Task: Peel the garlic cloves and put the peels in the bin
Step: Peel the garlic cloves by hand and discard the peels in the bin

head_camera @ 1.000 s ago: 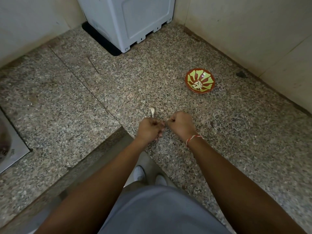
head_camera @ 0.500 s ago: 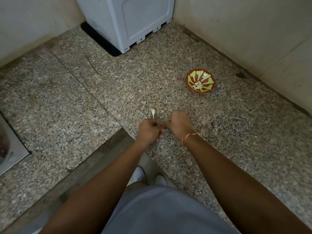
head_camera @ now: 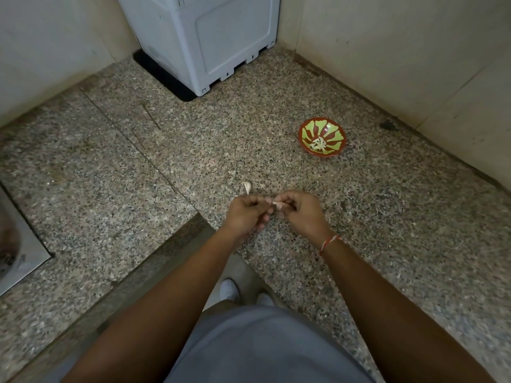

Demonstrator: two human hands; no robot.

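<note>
Above a speckled granite surface (head_camera: 359, 217), the left hand (head_camera: 246, 214) and right hand (head_camera: 300, 210) together pinch a garlic clove (head_camera: 276, 203) between their fingertips.

A speckled granite counter (head_camera: 276, 128) fills the view, meeting pale cream walls (head_camera: 401, 51) at its far and right edges. A grey plastic appliance (head_camera: 210, 37) stands in the far corner on a black mat. A steel sink (head_camera: 16, 244) sits at the left edge. Light is dim and even.
</note>
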